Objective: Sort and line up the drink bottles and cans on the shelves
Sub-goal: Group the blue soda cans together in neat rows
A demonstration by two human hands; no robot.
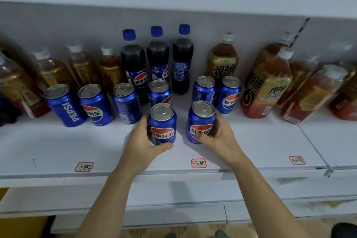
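Two blue aluminium cola cans, one gripped by the left hand [142, 139] and one by the right hand [219, 135], are best slid level into line with the row behind.

White shelf [58, 147] before you: blue cans [127, 102] in front, three cola bottles [157, 54] at 12 o'clock, tea bottles [268, 87] at 10 and 2, labels [198, 163] along the edge.

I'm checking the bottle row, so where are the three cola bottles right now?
In the head view, the three cola bottles stand upright at the shelf's back centre, behind the blue cans, between amber tea bottles on both sides.
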